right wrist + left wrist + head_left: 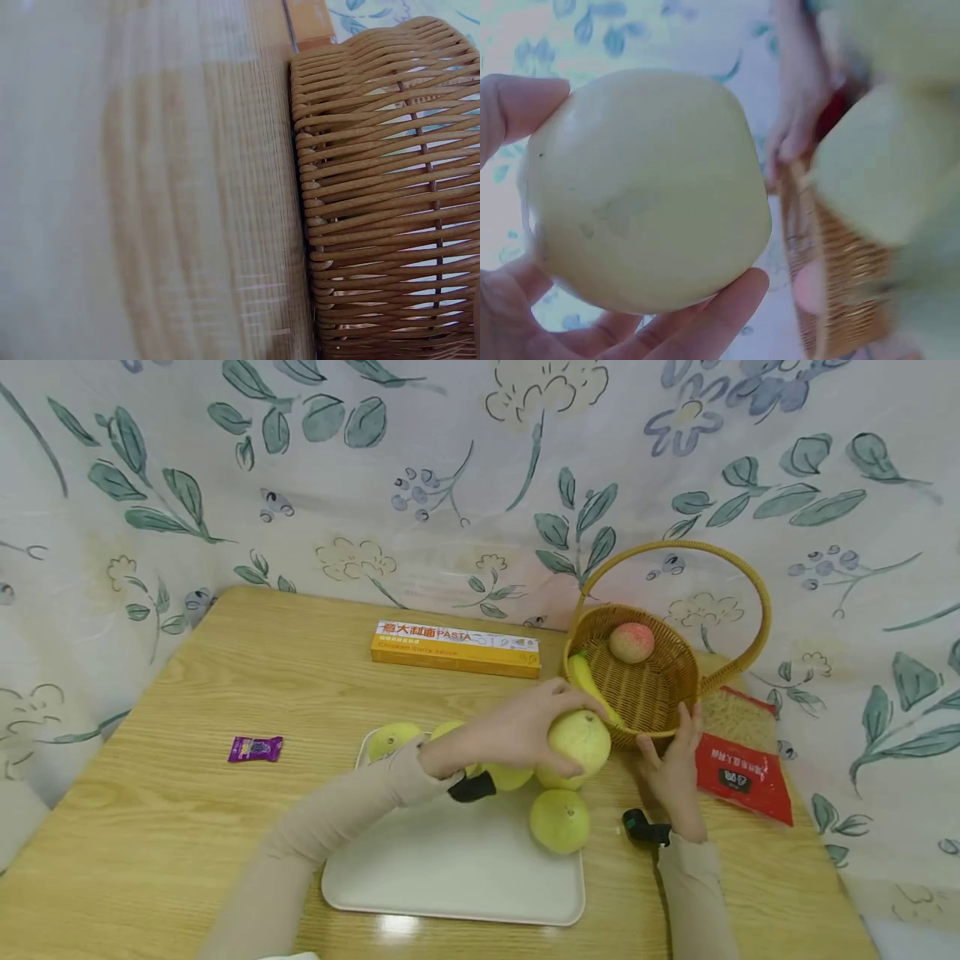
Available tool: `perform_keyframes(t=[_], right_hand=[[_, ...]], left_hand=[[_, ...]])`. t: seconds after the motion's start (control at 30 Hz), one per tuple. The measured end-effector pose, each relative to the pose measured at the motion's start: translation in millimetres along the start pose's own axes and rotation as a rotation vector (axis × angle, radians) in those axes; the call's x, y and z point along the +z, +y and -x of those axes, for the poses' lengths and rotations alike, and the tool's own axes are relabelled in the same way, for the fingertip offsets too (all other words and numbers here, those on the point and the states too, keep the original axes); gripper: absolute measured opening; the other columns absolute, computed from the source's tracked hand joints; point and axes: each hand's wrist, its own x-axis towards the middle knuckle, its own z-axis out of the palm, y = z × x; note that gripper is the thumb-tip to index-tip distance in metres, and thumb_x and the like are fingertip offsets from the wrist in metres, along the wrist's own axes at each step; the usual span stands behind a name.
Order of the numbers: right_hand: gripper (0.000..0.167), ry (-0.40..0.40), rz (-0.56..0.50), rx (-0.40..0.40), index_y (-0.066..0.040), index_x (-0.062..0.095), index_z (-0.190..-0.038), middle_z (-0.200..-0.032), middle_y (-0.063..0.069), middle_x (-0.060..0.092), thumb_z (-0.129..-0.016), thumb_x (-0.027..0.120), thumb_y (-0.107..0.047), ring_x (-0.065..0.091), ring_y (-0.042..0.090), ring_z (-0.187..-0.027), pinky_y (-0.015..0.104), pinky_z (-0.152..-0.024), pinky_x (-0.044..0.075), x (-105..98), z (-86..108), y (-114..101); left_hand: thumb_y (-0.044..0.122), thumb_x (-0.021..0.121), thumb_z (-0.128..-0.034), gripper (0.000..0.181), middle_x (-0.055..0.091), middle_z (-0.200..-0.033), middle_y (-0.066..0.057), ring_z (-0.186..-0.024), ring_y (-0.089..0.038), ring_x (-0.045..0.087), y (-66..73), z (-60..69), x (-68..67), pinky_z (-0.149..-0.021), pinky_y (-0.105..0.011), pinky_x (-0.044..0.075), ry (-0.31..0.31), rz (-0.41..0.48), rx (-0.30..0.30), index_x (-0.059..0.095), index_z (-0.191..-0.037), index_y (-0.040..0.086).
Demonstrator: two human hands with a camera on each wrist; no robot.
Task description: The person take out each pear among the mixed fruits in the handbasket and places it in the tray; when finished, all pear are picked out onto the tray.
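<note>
My left hand (pixel 528 722) grips a round yellow-green fruit (pixel 583 739) above the right rear corner of a white tray (pixel 450 877). In the left wrist view, its thumb and fingers curl round that fruit (pixel 649 195). Several similar fruits lie on the tray, one (pixel 560 821) at its right edge; my left arm partly hides others. At the front right of a wicker basket (pixel 675 689), my right hand (pixel 675 768) touches the rim with spread, fairly straight fingers. Inside the basket are a peach (pixel 632 642) and a banana (pixel 588 685). The right wrist view shows the basket's woven wall (pixel 390 187).
A yellow pasta box (pixel 455 652) lies behind the tray, left of the basket. To the basket's right is a red-and-clear pasta bag (pixel 742 760). A small purple packet (pixel 255 748) sits at left on the wooden table (pixel 150 827). Floral cloth (pixel 465 468) hangs behind.
</note>
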Motion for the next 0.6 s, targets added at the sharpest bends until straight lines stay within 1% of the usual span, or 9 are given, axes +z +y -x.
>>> perform_keyframes(t=[0.1,0.17,0.23,0.3,0.37,0.43,0.5,0.57,0.6], right_hand=[[0.089,0.007,0.002,-0.004,0.002,0.011,-0.151,-0.159,0.027,-0.004,-0.094,0.043,-0.059,0.010,0.051,-0.145,0.074,-0.093,0.032,-1,-0.2,0],[0.089,0.000,0.004,0.004,0.002,0.010,-0.151,-0.160,0.027,-0.004,-0.094,0.043,-0.059,0.012,0.052,-0.144,0.074,-0.089,0.034,0,0.6,-2],[0.091,0.002,0.005,0.001,0.002,0.010,-0.151,-0.159,0.027,-0.004,-0.094,0.042,-0.061,0.013,0.053,-0.143,0.075,-0.087,0.035,0,1.1,-3],[0.092,0.004,0.009,-0.001,0.002,0.010,-0.151,-0.159,0.027,-0.003,-0.093,0.040,-0.062,0.014,0.054,-0.142,0.075,-0.084,0.035,0,1.3,-5],[0.091,0.003,0.010,0.000,0.002,0.010,-0.151,-0.159,0.027,-0.003,-0.093,0.040,-0.063,0.017,0.055,-0.141,0.075,-0.083,0.036,-1,0.9,-5],[0.091,-0.004,0.013,0.004,0.002,0.010,-0.151,-0.160,0.027,-0.004,-0.094,0.040,-0.062,0.019,0.056,-0.139,0.073,-0.079,0.037,-2,0.6,-5],[0.089,-0.010,0.016,0.009,0.002,0.010,-0.151,-0.160,0.026,-0.005,-0.094,0.040,-0.061,0.022,0.058,-0.137,0.072,-0.075,0.039,-3,0.6,-6],[0.089,-0.013,0.020,0.016,0.002,0.010,-0.151,-0.160,0.026,-0.005,-0.095,0.040,-0.060,0.024,0.059,-0.136,0.070,-0.071,0.039,-3,0.9,-6],[0.089,-0.014,0.018,0.018,0.002,0.010,-0.151,-0.160,0.026,-0.005,-0.095,0.040,-0.060,0.024,0.059,-0.136,0.070,-0.070,0.039,-3,1.2,-7]], left_hand=[[0.032,0.083,-0.0720,0.064,0.052,-0.122,-0.001,-0.104,-0.014,0.054,-3.6,33.5,12.5,-0.087,-0.032,0.049,0.040,-0.004,-0.037,0.056,-0.131,0.031],[0.031,0.084,-0.0711,0.064,0.052,-0.122,-0.001,-0.102,-0.014,0.055,-6.3,55.3,21.2,-0.086,-0.032,0.050,0.084,-0.008,-0.059,0.057,-0.130,0.030],[0.028,0.084,-0.0701,0.064,0.051,-0.122,-0.002,-0.100,-0.014,0.055,-9.0,73.9,30.7,-0.085,-0.030,0.050,0.134,-0.003,-0.063,0.058,-0.129,0.028],[0.027,0.084,-0.0696,0.063,0.050,-0.121,-0.003,-0.099,-0.014,0.055,-10.5,88.9,41.1,-0.084,-0.029,0.050,0.178,-0.006,-0.063,0.059,-0.128,0.026],[0.026,0.084,-0.0684,0.064,0.050,-0.119,-0.004,-0.100,-0.014,0.053,-12.0,100.2,52.1,-0.083,-0.028,0.050,0.209,-0.011,-0.064,0.059,-0.127,0.025],[0.025,0.084,-0.0677,0.064,0.050,-0.118,-0.004,-0.102,-0.014,0.051,-14.1,107.7,62.3,-0.084,-0.028,0.049,0.229,-0.016,-0.073,0.060,-0.127,0.024],[0.026,0.085,-0.0673,0.064,0.049,-0.117,-0.002,-0.102,-0.013,0.050,-16.8,111.9,71.0,-0.084,-0.028,0.048,0.243,-0.024,-0.092,0.060,-0.126,0.025],[0.026,0.085,-0.0677,0.064,0.048,-0.116,-0.001,-0.100,-0.012,0.050,-20.0,113.5,78.0,-0.083,-0.027,0.048,0.252,-0.030,-0.105,0.060,-0.126,0.024],[0.026,0.085,-0.0679,0.064,0.048,-0.116,-0.001,-0.100,-0.012,0.051,-21.3,113.8,80.5,-0.083,-0.027,0.048,0.252,-0.032,-0.110,0.060,-0.126,0.024]])
